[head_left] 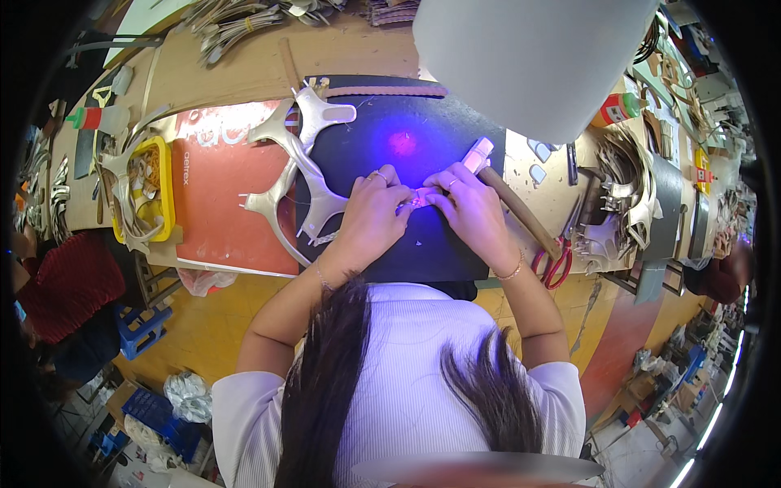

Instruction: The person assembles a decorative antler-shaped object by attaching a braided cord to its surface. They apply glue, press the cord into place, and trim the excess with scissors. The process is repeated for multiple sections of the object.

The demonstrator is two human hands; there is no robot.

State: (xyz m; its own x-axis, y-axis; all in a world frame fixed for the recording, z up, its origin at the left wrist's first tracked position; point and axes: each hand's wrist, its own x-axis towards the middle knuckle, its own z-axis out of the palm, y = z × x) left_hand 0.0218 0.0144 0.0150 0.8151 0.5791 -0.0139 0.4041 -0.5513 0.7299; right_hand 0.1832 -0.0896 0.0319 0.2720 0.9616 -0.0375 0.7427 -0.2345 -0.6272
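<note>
My left hand (376,210) and my right hand (473,210) meet over a black mat (423,248). Both sets of fingers pinch a small strap piece (420,198), lit violet by the light; its outline is partly hidden by the fingertips. Beside my left wrist lie pale gold strappy cut pieces (321,202), perhaps shoe uppers, with thin tabs at their ends. A hammer rests close against my right hand, its shiny head (478,154) above the knuckles and its wooden handle (525,215) slanting down to the right.
Red-handled scissors (555,262) lie near the right front edge, before a pile of gold straps (622,183). A white lamp shade (529,61) overhangs the table. A red board (215,195) and yellow basket (167,191) are at left, with capped bottles (620,108) farther out.
</note>
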